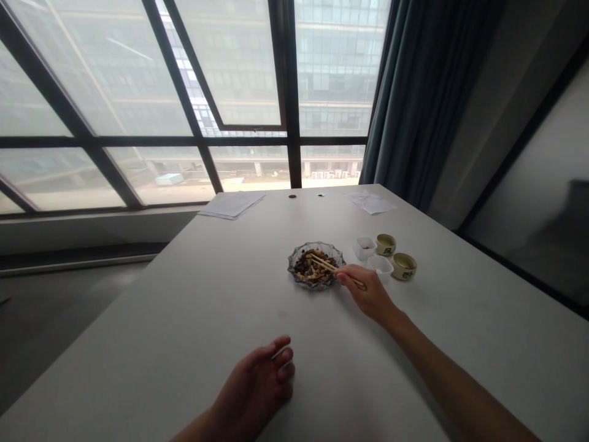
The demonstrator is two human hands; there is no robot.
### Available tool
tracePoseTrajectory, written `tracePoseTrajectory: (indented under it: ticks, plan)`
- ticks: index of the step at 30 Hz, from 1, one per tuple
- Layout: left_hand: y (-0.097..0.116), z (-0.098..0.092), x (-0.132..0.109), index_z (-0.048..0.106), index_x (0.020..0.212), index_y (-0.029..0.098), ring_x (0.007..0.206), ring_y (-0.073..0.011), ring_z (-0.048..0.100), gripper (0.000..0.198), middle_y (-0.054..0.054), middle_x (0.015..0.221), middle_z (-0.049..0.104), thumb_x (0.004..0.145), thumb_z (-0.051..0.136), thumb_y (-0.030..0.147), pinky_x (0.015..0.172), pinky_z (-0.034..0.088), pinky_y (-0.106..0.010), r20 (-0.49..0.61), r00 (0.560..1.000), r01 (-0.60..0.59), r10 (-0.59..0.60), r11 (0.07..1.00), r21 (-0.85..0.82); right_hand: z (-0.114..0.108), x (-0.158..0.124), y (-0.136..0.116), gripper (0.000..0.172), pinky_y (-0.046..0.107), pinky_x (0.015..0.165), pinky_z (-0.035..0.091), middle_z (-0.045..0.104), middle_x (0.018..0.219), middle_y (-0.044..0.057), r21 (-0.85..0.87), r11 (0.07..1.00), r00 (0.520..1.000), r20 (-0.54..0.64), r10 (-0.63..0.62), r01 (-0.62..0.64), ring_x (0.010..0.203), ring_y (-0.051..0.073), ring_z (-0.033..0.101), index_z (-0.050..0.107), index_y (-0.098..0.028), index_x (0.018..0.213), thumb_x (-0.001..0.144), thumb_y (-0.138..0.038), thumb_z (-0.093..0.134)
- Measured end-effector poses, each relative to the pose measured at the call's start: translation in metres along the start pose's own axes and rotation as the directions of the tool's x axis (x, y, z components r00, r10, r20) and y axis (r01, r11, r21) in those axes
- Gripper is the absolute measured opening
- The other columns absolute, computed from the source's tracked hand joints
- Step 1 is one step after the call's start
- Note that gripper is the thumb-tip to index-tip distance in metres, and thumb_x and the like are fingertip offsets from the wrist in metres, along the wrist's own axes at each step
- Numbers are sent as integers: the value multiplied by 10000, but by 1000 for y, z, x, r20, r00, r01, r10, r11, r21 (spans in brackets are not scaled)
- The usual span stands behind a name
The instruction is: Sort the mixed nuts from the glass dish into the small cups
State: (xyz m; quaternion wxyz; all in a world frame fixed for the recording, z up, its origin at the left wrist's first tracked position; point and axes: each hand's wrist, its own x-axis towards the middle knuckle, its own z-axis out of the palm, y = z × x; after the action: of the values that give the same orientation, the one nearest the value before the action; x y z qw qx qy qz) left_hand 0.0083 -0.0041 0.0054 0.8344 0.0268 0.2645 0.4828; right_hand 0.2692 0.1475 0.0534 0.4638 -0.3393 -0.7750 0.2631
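My right hand (368, 294) is closed on a pair of wooden chopsticks (327, 265). Their tips reach into a glass dish (294, 259) of mixed nuts and beans at the middle of the white table (184, 319). My left hand (260, 383) lies on the table near the front edge, fingers loosely curled and slightly apart, holding nothing.
Right of the dish stand two small white square cups (365, 247) (381, 266) and two round yellowish ceramic cups (385, 244) (404, 266). Papers (232, 204) lie at the far left of the table, more sheets (372, 202) at the far right. Large windows and a dark curtain stand behind.
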Motion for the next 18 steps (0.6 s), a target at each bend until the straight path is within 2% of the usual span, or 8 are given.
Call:
tracePoseTrajectory:
  ticks: [6, 10, 14, 16, 18]
  plan:
    - [0, 1, 0, 645, 1024, 165, 641, -131, 522, 245, 6, 790, 571, 796, 737, 168, 569, 369, -255, -14, 1000, -3, 3, 1000, 13, 2, -4, -7, 288, 335, 784, 526, 759, 923, 71, -52, 999, 1000, -18, -12, 11, 848, 230, 705, 751, -201, 990, 1027, -377, 526]
    - [0, 0, 0, 649, 1008, 167, 638, -132, 521, 215, 7, 778, 564, 808, 725, 173, 563, 363, -254, -7, 1000, -1, 1, 1000, 3, -8, 1, -24, 302, 337, 754, 543, 770, 933, 80, -100, 995, 998, -58, -20, 14, 810, 230, 713, 762, -204, 956, 1023, -376, 523]
    - [0, -2, 1, 656, 1014, 163, 647, -136, 527, 224, 4, 787, 578, 807, 739, 174, 569, 367, -255, 10, 1000, 0, 0, 1000, -3, -45, 7, -48, 271, 341, 746, 585, 784, 921, 74, -145, 988, 983, -180, 20, -47, 797, 235, 738, 791, -217, 952, 982, -403, 596]
    - [0, -2, 1, 659, 1020, 160, 652, -137, 529, 236, 2, 793, 585, 802, 748, 175, 577, 375, -258, 15, 1000, 0, 0, 1000, -4, -73, 8, -58, 265, 319, 680, 601, 788, 875, 75, -118, 982, 946, -307, 102, -145, 754, 234, 751, 806, -211, 928, 940, -432, 660]
    - [0, -3, 1, 661, 1020, 157, 655, -137, 529, 244, 1, 797, 588, 796, 757, 176, 579, 376, -256, 15, 1000, 0, 0, 1000, -7, -101, 5, -66, 258, 288, 589, 596, 785, 808, 84, -102, 963, 890, -417, 185, -249, 682, 231, 752, 815, -191, 885, 879, -437, 740]
